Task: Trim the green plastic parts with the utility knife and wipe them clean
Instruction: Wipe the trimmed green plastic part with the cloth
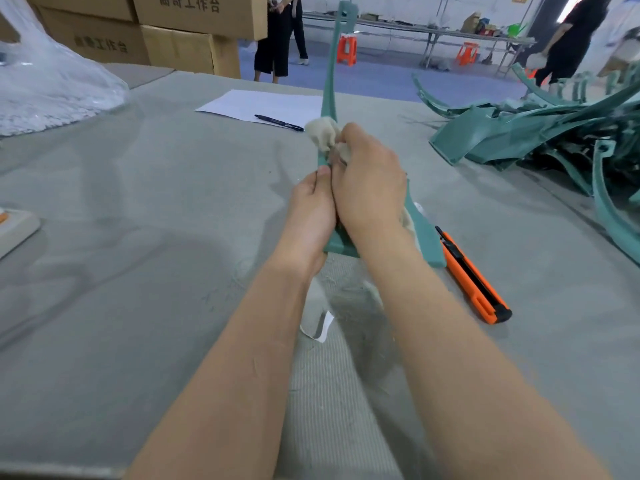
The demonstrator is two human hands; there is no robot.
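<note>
A long, curved green plastic part (333, 74) stands tilted up from the grey table, its thin end pointing away from me. My left hand (311, 216) grips its wide lower end. My right hand (369, 181) holds a pale cloth (322, 133) wrapped against the part's stem just above my left hand. An orange and black utility knife (472, 275) lies on the table to the right of my right wrist, touched by neither hand.
A heap of green plastic parts (540, 133) fills the table's right side. A sheet of paper (263, 105) with a pen (278, 123) lies beyond my hands. A clear plastic bag (52, 81) sits far left, cardboard boxes (173, 29) behind. People stand in the background.
</note>
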